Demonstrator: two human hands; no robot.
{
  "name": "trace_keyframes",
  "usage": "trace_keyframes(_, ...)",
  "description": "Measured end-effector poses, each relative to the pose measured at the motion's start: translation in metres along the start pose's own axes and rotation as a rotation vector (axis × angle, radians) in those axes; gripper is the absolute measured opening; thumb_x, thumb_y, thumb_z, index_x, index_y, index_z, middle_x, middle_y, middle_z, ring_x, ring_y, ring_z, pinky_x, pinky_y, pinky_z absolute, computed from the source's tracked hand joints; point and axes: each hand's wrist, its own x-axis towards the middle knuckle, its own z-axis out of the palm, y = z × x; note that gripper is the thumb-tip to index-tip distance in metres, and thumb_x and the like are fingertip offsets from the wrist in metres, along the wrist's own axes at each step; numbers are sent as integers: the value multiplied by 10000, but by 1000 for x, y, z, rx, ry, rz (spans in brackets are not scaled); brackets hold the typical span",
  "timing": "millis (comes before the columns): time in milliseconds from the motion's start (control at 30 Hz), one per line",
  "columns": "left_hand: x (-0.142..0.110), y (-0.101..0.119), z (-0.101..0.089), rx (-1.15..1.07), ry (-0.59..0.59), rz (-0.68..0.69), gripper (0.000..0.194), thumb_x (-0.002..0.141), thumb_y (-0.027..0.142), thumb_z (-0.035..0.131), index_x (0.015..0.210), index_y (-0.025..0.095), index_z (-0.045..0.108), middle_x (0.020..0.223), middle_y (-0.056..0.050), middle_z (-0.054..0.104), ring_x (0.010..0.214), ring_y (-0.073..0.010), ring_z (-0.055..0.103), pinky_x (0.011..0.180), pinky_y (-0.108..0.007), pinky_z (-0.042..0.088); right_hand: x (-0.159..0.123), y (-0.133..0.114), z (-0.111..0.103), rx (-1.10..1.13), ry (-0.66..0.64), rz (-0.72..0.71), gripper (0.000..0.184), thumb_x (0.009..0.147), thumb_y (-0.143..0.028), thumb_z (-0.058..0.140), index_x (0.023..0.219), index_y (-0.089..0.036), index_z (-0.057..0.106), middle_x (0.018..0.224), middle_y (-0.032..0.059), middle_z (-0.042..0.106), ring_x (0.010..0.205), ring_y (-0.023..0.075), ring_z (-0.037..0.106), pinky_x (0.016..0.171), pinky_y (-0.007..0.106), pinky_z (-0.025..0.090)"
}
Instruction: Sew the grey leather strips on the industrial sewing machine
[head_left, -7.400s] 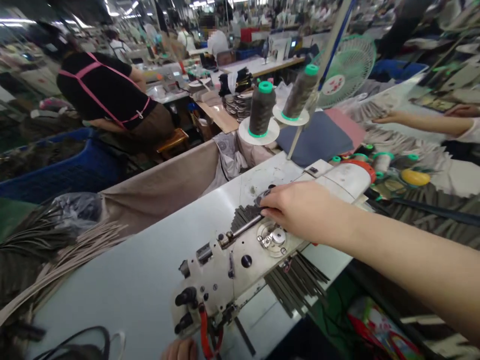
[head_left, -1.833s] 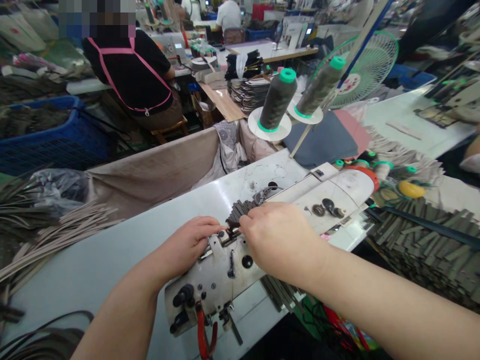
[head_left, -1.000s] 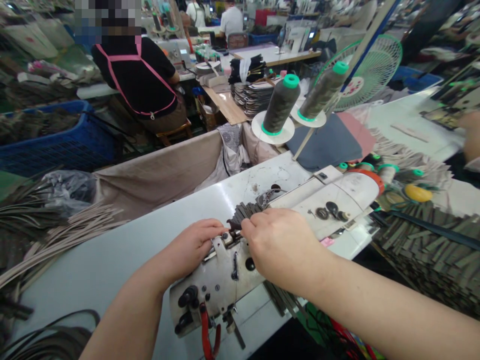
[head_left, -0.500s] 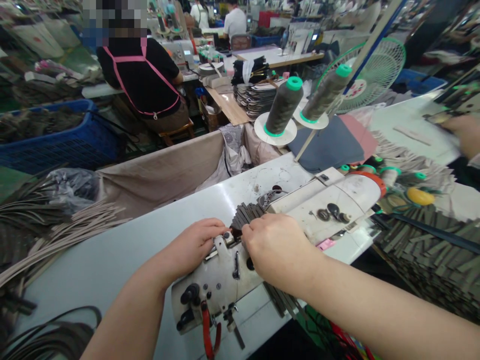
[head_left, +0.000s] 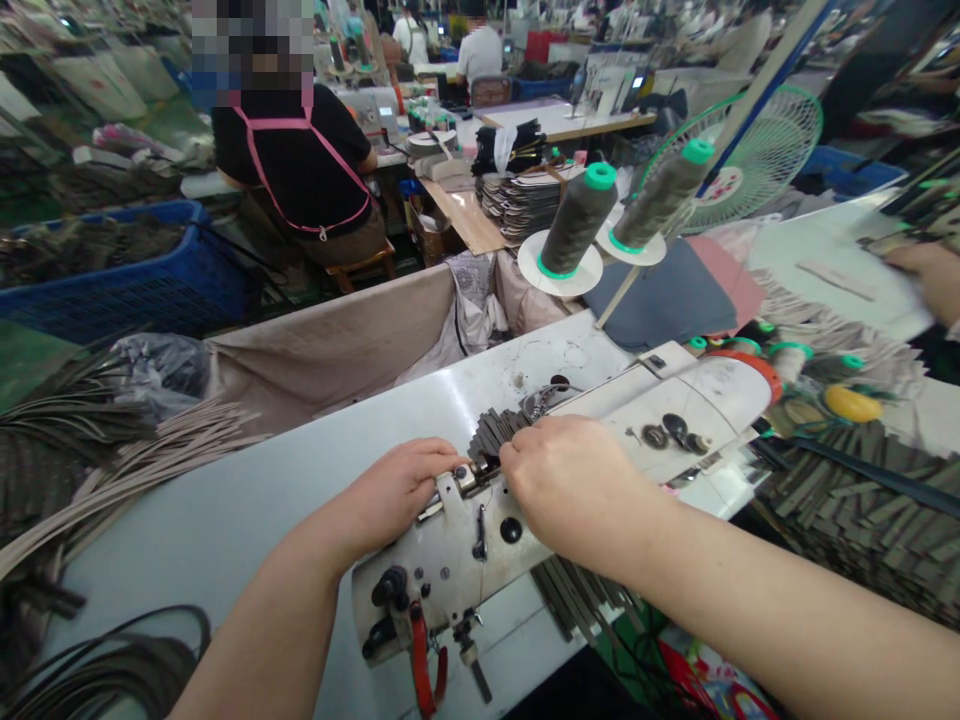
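Note:
A white sewing machine (head_left: 420, 580) stands on the table, its head pointing towards me. At the far side of the head, my left hand (head_left: 401, 490) has its fingers close together and bent over, fingertips by the metal presser parts. What lies under them is hidden. My right hand (head_left: 559, 475) is curled closed just right of those parts, above the machine; its fingertips are out of sight. Just beyond the hands lies a bunch of short dark grey strips (head_left: 496, 430). More grey strips (head_left: 566, 595) hang below the machine's near side.
Thread cones (head_left: 577, 220) rise behind the machine, near a green fan (head_left: 772, 150). Long strips (head_left: 172, 450) lie at left. A cloth-lined bin (head_left: 337, 320) borders the table's far edge. A co-worker in a pink-strapped apron (head_left: 300, 170) sits ahead; another person's hand (head_left: 930, 270) shows at right.
My right hand has shifted slightly right, away from the presser parts, baring a round black disc on the machine. My left hand stays about where it was. The whole view has moved a little.

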Motion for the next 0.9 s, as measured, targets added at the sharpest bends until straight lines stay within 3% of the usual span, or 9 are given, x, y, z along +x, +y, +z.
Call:
trace_keyframes(133,0,1,0,-14,1,-12,530,820,30,385,1137,218,766,1122,-46,700,1089,-184,614,1030,-309,458,-2,1,-3,12,3,-1,114,726,-65,675,692,-172,656,664,62,665,605,209,564,566,345,256)
trace_keyframes(267,-1,0,1,0,12,-35,561,826,41,386,1192,235,763,1180,-48,702,1133,-190,613,1070,-320,464,-17,5,-2,13,162,120,129,779,-78,673,711,-180,633,672,45,636,610,208,551,579,355,285)
trace_keyframes(400,-4,-4,2,61,17,-61,565,839,67,396,1247,244,745,1274,-49,686,1201,-205,602,1115,-337,452,-29,-1,16,88,276,150,110,799,-80,651,770,-184,629,700,30,616,622,214,535,568,362,289)
trace_keyframes(567,-6,-9,2,95,18,-70,519,883,97,427,1252,290,739,1271,-24,683,1183,-201,619,1101,-314,467,-31,-10,34,129,293,121,106,788,-67,613,793,-173,617,695,30,597,599,215,514,536,355,254)
trace_keyframes(900,-6,-9,3,112,26,-38,507,902,95,421,1239,292,744,1258,-17,694,1172,-199,631,1098,-302,474,-27,-10,30,174,268,81,122,721,-64,608,768,-176,618,702,39,623,591,220,542,532,358,285)
